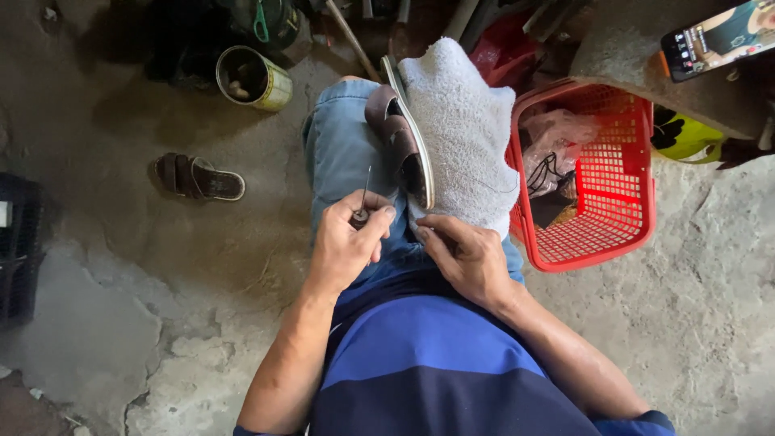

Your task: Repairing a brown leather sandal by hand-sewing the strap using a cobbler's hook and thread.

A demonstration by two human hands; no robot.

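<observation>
Soft, even daylight, nothing blown out; deep shadow pools around 11 o'clock, wide-angle stretch at the edges, otherwise pretty sharp.

Awl (362, 202): thin metal needle pointed up, dark round handle pinched in left hand (347, 246), held just beside sandal's heel end, above denim-clad knee.

Sandal (401, 141): brown, two wide straps, pale sole edge; stood on its side along person's lap, sole against grey towel (464, 133), toe pointed away from body.

Towel draped over right thigh, rumpled. Right hand (467, 260) rested fingertips at towel's near edge, below sandal heel; thin dark thread (502, 190) lay across towel.
</observation>
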